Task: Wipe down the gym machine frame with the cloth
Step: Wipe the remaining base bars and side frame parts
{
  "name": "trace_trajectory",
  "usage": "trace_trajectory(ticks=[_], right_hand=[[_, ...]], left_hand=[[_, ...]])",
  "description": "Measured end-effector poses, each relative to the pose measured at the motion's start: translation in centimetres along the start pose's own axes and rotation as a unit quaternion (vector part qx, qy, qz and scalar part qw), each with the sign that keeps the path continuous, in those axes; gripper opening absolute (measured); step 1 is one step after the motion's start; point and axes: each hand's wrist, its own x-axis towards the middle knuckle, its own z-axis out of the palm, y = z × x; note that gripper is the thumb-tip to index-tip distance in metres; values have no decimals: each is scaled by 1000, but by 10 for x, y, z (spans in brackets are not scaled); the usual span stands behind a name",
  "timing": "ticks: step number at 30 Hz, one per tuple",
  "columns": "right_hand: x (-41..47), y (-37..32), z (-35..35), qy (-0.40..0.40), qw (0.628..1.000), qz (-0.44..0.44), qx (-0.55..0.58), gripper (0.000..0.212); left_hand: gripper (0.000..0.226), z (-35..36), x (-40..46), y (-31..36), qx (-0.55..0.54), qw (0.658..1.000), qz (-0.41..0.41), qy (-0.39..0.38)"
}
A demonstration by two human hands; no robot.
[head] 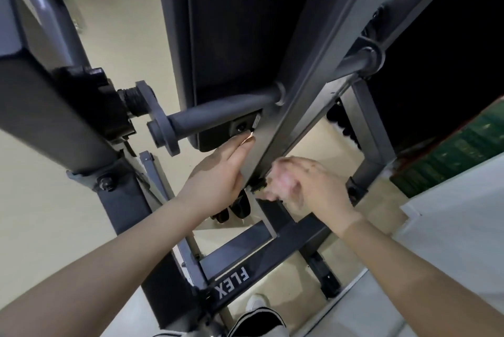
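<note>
Pale floor is seen under the gym machine frame (275,129), whose gray bar is touched by the flat, straight-fingered left hand (218,173), while the blurry right hand (297,184) seems curled, perhaps round the cloth, which cannot be made out, so rubbing is probably underway and must be carried along the bar.

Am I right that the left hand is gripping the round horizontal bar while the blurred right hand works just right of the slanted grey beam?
Not quite. In the head view the left hand rests on the slanted grey beam itself, fingers lying up along its face; the round horizontal bar sits above it, untouched. The rest holds: the right hand is blurred, just right of that beam's lower end.
</note>
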Motion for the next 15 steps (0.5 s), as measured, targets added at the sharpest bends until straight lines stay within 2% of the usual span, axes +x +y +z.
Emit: trace_trajectory(ticks=[1,2,3,5,6,7,8,11,13,15], right_hand=[[-1,3,-7,18,989,127,68,31],[3,5,-13,61,958,238,145,26],[13,5,-17,114,914,308,238,23],[38,-1,-23,187,811,349,431,25],[52,-7,-23,198,783,335,485,27],[62,-18,-22,199,772,306,520,28],[68,-26,-16,191,775,280,534,27],[66,-30,13,116,833,261,474,28],[59,-21,29,31,878,277,390,23],[54,-17,33,-29,881,307,358,24]], left_hand=[[63,4,4,2,-18,1000,-1,5],[65,8,7,3,-38,999,-4,6],[69,11,10,5,-57,998,-7,4],[77,18,15,8,-89,996,-8,-12],[81,21,18,8,-104,994,-9,-24],[84,25,20,9,-120,992,-12,-37],[86,28,21,9,-131,990,-17,-49],[89,39,23,8,-142,987,-41,-67],[90,44,22,9,-147,986,-49,-65],[88,47,22,9,-150,985,-49,-67]])
